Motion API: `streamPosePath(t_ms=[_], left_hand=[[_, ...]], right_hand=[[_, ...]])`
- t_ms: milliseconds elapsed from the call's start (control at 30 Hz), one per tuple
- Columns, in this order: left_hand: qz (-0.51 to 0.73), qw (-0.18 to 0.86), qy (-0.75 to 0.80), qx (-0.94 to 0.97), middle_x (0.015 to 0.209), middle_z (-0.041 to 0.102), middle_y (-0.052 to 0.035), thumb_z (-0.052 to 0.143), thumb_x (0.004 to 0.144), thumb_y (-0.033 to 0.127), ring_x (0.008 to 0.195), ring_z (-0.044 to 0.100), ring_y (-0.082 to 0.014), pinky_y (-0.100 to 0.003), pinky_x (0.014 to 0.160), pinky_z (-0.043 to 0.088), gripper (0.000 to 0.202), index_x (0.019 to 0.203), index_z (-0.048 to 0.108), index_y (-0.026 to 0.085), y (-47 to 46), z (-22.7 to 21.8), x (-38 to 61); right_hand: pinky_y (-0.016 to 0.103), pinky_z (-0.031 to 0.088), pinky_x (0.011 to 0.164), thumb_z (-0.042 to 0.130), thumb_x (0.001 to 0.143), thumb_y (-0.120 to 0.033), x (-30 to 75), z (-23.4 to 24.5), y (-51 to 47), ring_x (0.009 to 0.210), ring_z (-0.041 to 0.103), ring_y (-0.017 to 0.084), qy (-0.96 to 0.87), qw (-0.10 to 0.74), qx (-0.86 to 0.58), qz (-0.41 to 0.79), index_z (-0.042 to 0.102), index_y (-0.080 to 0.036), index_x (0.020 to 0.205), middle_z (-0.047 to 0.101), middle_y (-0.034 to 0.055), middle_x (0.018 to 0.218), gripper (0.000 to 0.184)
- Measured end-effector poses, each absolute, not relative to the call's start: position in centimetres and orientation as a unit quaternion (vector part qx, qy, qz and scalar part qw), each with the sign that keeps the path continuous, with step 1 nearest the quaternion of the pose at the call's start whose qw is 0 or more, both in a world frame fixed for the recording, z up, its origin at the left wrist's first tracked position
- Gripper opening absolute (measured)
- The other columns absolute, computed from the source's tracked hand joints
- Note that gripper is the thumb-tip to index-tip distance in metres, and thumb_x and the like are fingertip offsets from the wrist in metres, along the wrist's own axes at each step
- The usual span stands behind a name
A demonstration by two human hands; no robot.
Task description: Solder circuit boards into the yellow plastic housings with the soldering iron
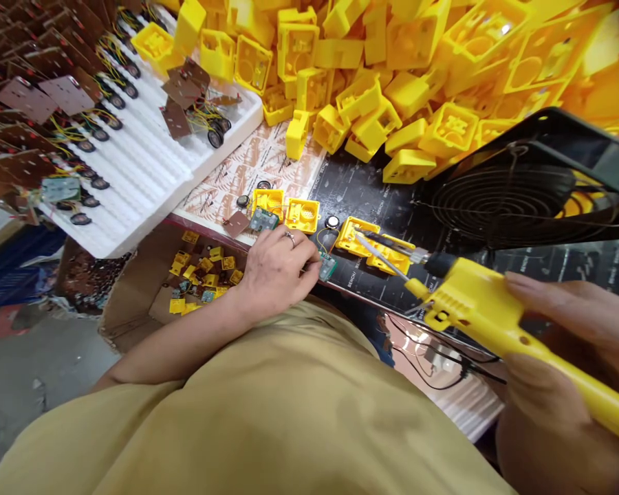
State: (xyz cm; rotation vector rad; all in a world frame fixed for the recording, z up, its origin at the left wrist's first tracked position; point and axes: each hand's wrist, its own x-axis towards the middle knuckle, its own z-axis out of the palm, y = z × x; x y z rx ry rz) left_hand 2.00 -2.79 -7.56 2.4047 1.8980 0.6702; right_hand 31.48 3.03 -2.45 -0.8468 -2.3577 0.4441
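My right hand [562, 357] is wrapped round a yellow soldering gun [487, 295]. Its dark tip and thin metal feed tube reach over an open yellow plastic case [358, 236], beside another case half [392, 256]. My left hand [283, 265], a ring on one finger, rests at the bench edge with thumb and fingertips closed on a small green circuit board [328, 265]. Wires run from that board toward a small round speaker [332, 222]. Left of this hand lie a second circuit board [264, 218], a brown board piece [236, 224] and more yellow cases [302, 215].
A heap of yellow cases [361, 96] covers the back of the bench. A black fan [500, 199] stands at right. On the left, a white foam tray [159, 179] carries several brown boards with wired speakers. A cardboard box [128, 302] with yellow parts sits below.
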Motion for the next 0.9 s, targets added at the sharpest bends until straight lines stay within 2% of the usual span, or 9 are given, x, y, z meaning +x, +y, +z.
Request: streamPosePath(t_ms=[67,133,267,400,533,633,767,900], left_hand=[[0.202,0.002,0.611,0.766,0.077,0.068,-0.0024,0.059,0.084,0.020,0.078,0.061,-0.0203,-0.033,0.070,0.044,0.011,0.074,0.064,0.018,-2.6,-7.6,2.2],[0.190,0.000,0.615,0.766,0.075,0.067,-0.0028,0.058,0.082,0.019,0.076,0.061,-0.0205,-0.033,0.069,0.043,0.011,0.074,0.064,0.018,-2.5,-7.6,2.4],[0.176,0.002,0.618,0.766,0.072,0.067,-0.0021,0.057,0.081,0.019,0.073,0.060,-0.0198,-0.033,0.067,0.042,0.010,0.073,0.062,0.018,-2.4,-7.7,2.4],[0.172,0.032,0.624,0.762,0.074,0.068,-0.0016,0.058,0.079,0.018,0.074,0.061,-0.0191,-0.033,0.068,0.042,0.007,0.073,0.062,0.018,-2.4,-7.6,2.4],[0.145,0.058,0.630,0.761,0.076,0.069,-0.0026,0.057,0.080,0.019,0.076,0.061,-0.0201,-0.034,0.069,0.042,0.008,0.074,0.062,0.018,-2.2,-7.3,2.4],[0.118,0.079,0.629,0.764,0.077,0.070,-0.0028,0.057,0.079,0.019,0.077,0.062,-0.0205,-0.034,0.069,0.042,0.008,0.075,0.064,0.018,-2.0,-6.9,2.4],[0.087,0.093,0.632,0.765,0.076,0.070,-0.0038,0.056,0.080,0.020,0.078,0.063,-0.0218,-0.034,0.069,0.042,0.009,0.077,0.065,0.018,-1.6,-6.3,2.3],[0.075,0.098,0.628,0.768,0.076,0.069,-0.0039,0.055,0.080,0.020,0.077,0.064,-0.0232,-0.035,0.068,0.044,0.010,0.076,0.065,0.019,-1.4,-6.0,2.2]], right_hand=[[0.028,0.057,0.052,0.069,0.087,-0.033,30.3,-2.7,2.9,0.071,0.069,0.019,-0.889,0.315,-0.282,0.180,0.051,-0.031,0.140,0.071,0.0065,0.091,0.056],[0.027,0.059,0.055,0.078,0.080,-0.024,29.2,-2.7,2.7,0.072,0.069,0.018,-0.887,0.333,-0.271,0.172,0.052,-0.028,0.139,0.071,0.0063,0.094,0.065],[0.024,0.060,0.058,0.083,0.074,-0.020,28.3,-2.2,3.3,0.071,0.069,0.016,-0.902,0.322,-0.212,0.193,0.058,-0.024,0.133,0.071,0.0037,0.085,0.065],[0.022,0.062,0.061,0.084,0.072,-0.018,28.2,-1.9,4.5,0.073,0.070,0.017,-0.918,0.316,-0.147,0.191,0.059,-0.019,0.130,0.072,0.0055,0.085,0.063],[0.023,0.063,0.063,0.082,0.074,-0.017,28.0,-1.9,5.1,0.076,0.071,0.016,-0.924,0.306,-0.126,0.193,0.064,-0.017,0.113,0.073,0.0062,0.085,0.043],[0.017,0.062,0.070,0.081,0.074,-0.014,27.8,-1.6,5.5,0.074,0.069,0.012,-0.927,0.307,-0.109,0.185,0.064,-0.016,0.096,0.071,0.0038,0.079,0.027],[0.016,0.060,0.076,0.075,0.083,-0.018,27.6,-1.1,6.1,0.075,0.068,0.010,-0.934,0.289,-0.078,0.198,0.063,-0.015,0.090,0.068,0.0030,0.076,0.015],[0.024,0.061,0.072,0.069,0.089,-0.028,27.1,-1.4,5.6,0.075,0.069,0.013,-0.926,0.289,-0.109,0.216,0.064,-0.020,0.089,0.068,0.0025,0.076,0.010]])
